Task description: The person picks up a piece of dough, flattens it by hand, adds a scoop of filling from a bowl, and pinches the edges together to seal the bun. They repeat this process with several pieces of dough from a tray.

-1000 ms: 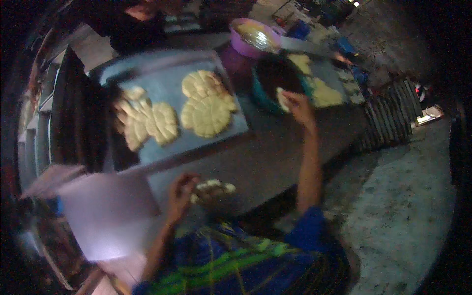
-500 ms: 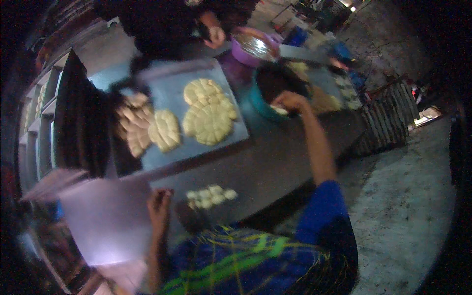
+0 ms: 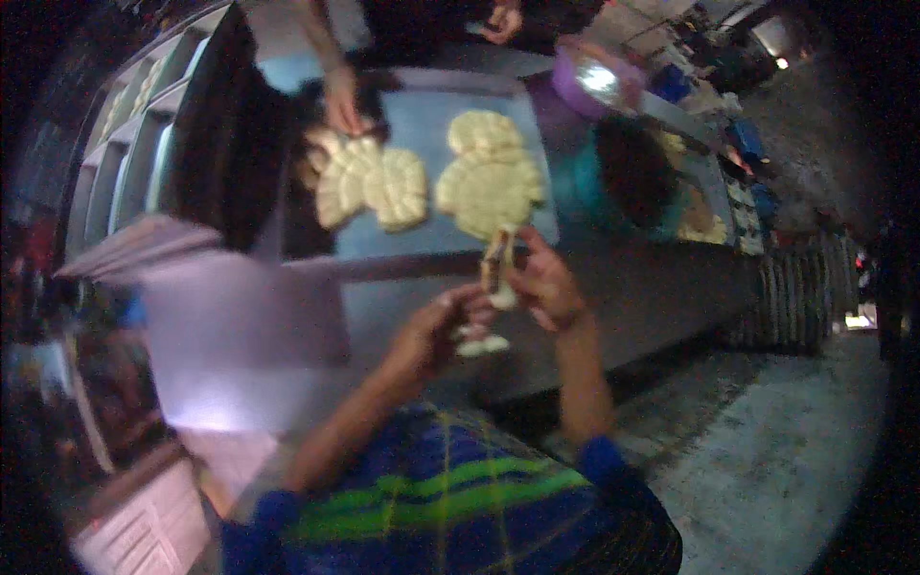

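Observation:
A pale, flattened dough piece with a dark brown filling (image 3: pixel 495 264) is held between my two hands over the near part of the table. My right hand (image 3: pixel 548 286) grips it from the right, fingers bent around its edge. From the left, my left hand (image 3: pixel 448 324) closes its fingertips on the lower edge, though blur softens the contact. Just beneath the hands lie small white dough balls (image 3: pixel 482 345), partly hidden. Beyond them, shaped dough (image 3: pixel 491 182) made of joined segments rests on a metal tray (image 3: pixel 412 105), with another segmented dough shape (image 3: pixel 379 187) to its left.
A teal bucket (image 3: pixel 573 182) with dark contents stands right of the tray, a purple basin (image 3: pixel 575 86) behind it. Another person's hand (image 3: pixel 343 103) touches the left dough shape; a further hand (image 3: pixel 502 21) is at the back. A rack (image 3: pixel 144 144) stands far left.
My right hand has come back from the teal bucket to meet my left hand, which has moved right. The filled dough piece now shows between them. Another person's arm reaches the left dough shape.

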Available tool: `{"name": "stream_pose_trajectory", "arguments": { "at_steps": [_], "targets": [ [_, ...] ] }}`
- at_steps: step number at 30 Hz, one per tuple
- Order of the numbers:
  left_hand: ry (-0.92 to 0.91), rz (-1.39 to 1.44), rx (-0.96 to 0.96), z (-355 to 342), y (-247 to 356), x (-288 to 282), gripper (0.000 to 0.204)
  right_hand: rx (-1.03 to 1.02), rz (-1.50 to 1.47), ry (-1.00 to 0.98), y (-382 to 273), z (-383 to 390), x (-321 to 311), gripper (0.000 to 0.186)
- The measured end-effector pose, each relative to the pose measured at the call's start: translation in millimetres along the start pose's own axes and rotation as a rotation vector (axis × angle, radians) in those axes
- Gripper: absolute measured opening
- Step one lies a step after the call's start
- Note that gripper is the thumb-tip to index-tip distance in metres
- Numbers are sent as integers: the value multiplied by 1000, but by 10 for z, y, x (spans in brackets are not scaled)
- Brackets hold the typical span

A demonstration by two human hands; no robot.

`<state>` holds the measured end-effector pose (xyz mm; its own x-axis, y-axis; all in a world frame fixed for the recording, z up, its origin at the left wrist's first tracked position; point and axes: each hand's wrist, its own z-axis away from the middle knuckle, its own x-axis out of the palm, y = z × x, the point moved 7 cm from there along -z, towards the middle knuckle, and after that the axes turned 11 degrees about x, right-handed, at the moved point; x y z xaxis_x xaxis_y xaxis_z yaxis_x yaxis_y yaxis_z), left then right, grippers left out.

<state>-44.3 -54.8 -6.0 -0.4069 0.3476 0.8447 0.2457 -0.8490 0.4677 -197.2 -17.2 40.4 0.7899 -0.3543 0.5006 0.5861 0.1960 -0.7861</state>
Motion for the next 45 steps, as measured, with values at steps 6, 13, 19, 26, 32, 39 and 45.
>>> {"name": "stream_pose_trajectory", "arguments": {
  "at_steps": [6, 13, 19, 26, 32, 39, 45],
  "targets": [
    [135, 72, 90, 193, 79, -188, 39, -34, -49, -73, 403, -7, 380, 55],
    [182, 128, 168, 193, 293, -173, 33, -243, 141, 137, 564, 139, 200, 32],
    [187, -482, 492, 214, 623, -190, 27, -851, 1461, 237, 130, 428, 914, 33],
    [-36, -696, 310, 371, 737, -103, 17, -400, 1208, 224, 34, 271, 814, 27],
    [18, -574, 186, 384, 697, -370, 25, -487, 1452, -32, 37, 216, 975, 32],
    [186, -27, 136, 322, 456, -547, 32, -854, 1515, 168, 171, 273, 1325, 45],
    [227, -36, 259, 317, 522, -484, 30, -912, 1506, 400, 332, 273, 1385, 41]
  ]
}}
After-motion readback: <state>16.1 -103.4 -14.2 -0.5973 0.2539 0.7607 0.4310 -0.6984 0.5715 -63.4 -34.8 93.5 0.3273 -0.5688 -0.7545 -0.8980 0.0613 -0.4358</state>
